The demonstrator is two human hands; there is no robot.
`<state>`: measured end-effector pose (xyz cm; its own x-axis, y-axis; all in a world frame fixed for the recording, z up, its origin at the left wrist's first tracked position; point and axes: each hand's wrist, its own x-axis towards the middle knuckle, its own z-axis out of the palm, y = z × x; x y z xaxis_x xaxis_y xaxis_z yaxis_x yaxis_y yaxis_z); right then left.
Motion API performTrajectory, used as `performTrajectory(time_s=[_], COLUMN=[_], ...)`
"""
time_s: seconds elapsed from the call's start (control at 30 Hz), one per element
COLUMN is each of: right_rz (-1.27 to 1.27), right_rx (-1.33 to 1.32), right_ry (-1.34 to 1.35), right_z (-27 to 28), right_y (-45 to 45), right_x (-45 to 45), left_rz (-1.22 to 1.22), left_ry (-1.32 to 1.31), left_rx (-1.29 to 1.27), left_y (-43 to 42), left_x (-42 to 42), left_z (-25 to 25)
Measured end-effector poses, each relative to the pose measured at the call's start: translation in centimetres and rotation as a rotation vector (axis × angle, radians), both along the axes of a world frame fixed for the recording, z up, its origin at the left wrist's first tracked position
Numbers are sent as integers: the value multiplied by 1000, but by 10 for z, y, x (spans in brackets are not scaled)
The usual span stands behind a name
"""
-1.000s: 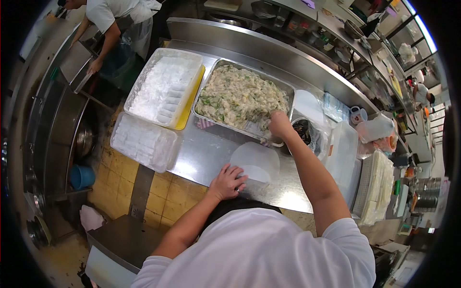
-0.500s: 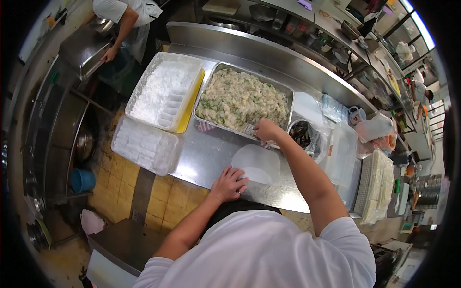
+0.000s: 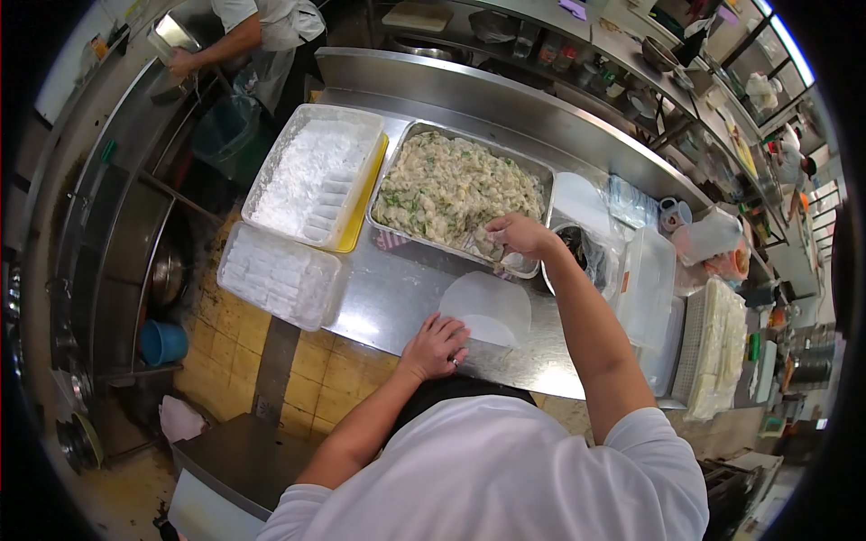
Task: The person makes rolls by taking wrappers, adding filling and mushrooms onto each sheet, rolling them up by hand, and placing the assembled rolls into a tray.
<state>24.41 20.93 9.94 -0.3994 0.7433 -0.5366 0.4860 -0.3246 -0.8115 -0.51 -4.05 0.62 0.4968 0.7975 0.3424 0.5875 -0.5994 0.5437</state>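
My right hand (image 3: 516, 233) is at the lower right part of a metal tray (image 3: 390, 223) heaped with a chunky pale filling (image 3: 451, 185) flecked with green. Its fingers are closed on something I cannot make out, over the filling. My left hand (image 3: 436, 347) lies flat with its fingers spread at the near edge of the steel table. Its fingertips touch the rim of pale round sheets (image 3: 485, 307). Left of the tray, a white tub (image 3: 316, 167) holds white powder and a row of white rolls. A second tub (image 3: 275, 275) below it contains several powdered rolls.
Right of the tray are a bowl with dark contents (image 3: 577, 252), clear plastic boxes (image 3: 648, 279), a white basket (image 3: 699, 347) and a cup (image 3: 672, 215). A co-worker's hand (image 3: 184, 63) holds a metal pan (image 3: 174, 34) at the upper left. A blue bucket (image 3: 162, 343) stands lower left.
My right hand first moved left along the tray's near side, then slightly right and up. My left hand has stayed in place. The co-worker's hand and metal pan have moved up and left.
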Motion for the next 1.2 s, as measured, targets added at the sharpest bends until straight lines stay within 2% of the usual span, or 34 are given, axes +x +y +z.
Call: performTrajectory(time_s=[0.07, 0.17, 0.27, 0.37, 0.47, 0.6, 0.63, 0.73, 0.83, 0.93, 1.03, 1.13, 1.2], right_rz=[-197, -243, -209, -298, -38, -323, -377, -262, -296, -351, -432, -334, -379], right_rx=[-89, -73, 0, 32, 451, 184, 189, 304, 364, 359, 305, 306, 214], right_ry=[178, 202, 392, 330, -755, -150, -69, -339, -229, -258, -11, -136, 53], right_z=[-6, 12, 38, 47, -36, 11, 20, 25, 55, 55, 70, 56, 51], right_y=[-2, -13, -16, -19, -5, -25, -29, -28, -30, -19, -22, -10, -9], right_x=[10, 12, 15, 13, 33, 27, 23, 19, 12, 16, 18, 30, 33], left_rz=[1, -3, 16, 18, 22, 87, 79, 48, 29, 25, 44, 49, 46], left_ry=[-7, -18, -10, 2, 3, -1, -4, -12, -26, -26, -37, -29, -23], left_rx=[0, -14, -7, 9, 24, 69, 55, 26, 13, 28, 30, 40, 8], left_y=[-1, -2, -3, -2, -2, -6, -6, -1, 0, -1, -1, -3, -1], left_x=[0, 0, -1, -1, -1, 0, 0, -3, -5, -7, -6, -7, -7], left_z=[-2, -3, 0, 3, 1, 6, 4, 4, 3, 3, 6, 4, 4])
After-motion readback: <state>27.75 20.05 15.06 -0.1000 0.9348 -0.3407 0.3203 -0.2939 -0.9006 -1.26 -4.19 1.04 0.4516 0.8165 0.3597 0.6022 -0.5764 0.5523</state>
